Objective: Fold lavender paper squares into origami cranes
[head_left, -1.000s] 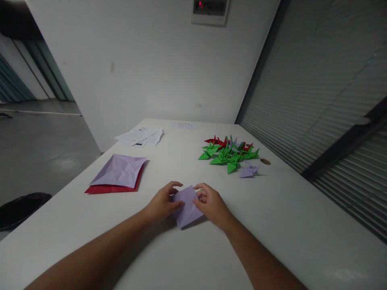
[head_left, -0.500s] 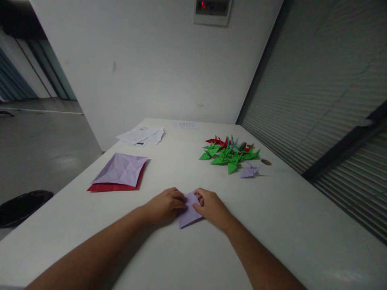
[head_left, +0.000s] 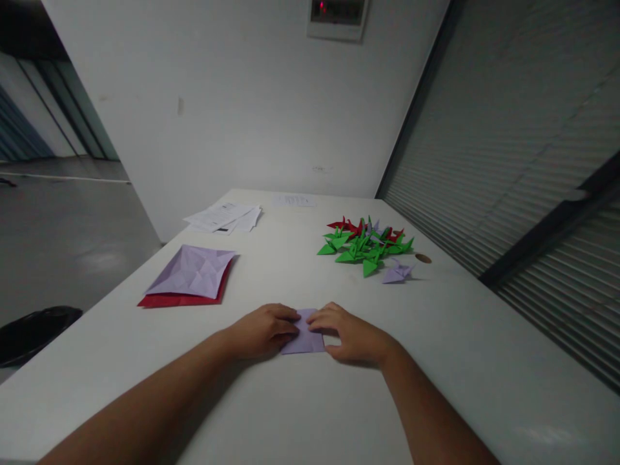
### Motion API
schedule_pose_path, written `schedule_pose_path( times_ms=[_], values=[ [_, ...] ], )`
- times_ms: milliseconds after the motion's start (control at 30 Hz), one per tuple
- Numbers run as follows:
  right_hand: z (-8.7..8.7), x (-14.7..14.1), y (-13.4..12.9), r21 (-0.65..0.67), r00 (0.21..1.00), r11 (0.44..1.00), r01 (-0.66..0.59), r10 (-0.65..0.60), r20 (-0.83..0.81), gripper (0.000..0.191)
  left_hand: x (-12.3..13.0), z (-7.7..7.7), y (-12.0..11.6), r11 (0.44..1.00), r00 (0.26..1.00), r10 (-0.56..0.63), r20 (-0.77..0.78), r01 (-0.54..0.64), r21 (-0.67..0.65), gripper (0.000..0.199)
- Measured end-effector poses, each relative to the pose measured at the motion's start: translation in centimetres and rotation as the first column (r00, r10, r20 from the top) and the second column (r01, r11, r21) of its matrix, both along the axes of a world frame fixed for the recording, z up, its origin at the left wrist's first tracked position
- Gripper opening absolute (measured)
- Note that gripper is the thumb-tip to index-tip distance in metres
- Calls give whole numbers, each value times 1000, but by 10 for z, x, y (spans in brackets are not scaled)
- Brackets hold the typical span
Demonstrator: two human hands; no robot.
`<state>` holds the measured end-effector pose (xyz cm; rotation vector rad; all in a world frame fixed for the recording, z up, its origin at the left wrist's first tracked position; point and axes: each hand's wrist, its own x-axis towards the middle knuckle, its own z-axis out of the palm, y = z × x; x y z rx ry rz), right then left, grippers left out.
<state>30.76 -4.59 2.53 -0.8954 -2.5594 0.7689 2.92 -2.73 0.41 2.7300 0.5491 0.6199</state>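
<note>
A small folded purple paper (head_left: 305,339) lies flat on the white table between my two hands. My left hand (head_left: 266,330) rests on its left side, fingertips bent onto the sheet; whether they grip it cannot be made out. At the paper's right edge, my right hand (head_left: 356,334) has its fingers stretched over the top part, with the thumb apart and lower down. Farther left, a creased purple sheet (head_left: 191,272) lies on top of red paper (head_left: 181,301).
Green, red and purple paper cranes (head_left: 361,245) are piled at the right, with one purple crane (head_left: 398,272) and a brown disc (head_left: 423,258) beside them. Printed sheets (head_left: 225,216) lie at the back left. A black bin (head_left: 39,332) stands left of the table (head_left: 290,413).
The purple paper has turned so its near edge lies nearly level. My right hand has opened, its fingers reaching left over the sheet and its thumb moved down and apart.
</note>
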Motion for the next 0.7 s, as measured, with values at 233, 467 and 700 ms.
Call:
schedule_pose_path(
  times_ms=[233,467,700],
  values=[
    [1,0,1,-7,1000,1000,10,-10,-26,59,-1,1,1,1000,1000,-29,-12,29,-7,30],
    [1,-3,0,6,997,999,45,-44,-66,33,0,5,-1,1000,999,-31,-5,31,1,30],
    [-5,-4,5,5,994,999,45,-44,-103,15,-3,4,-1,999,999,-34,-32,34,9,32]
  ],
)
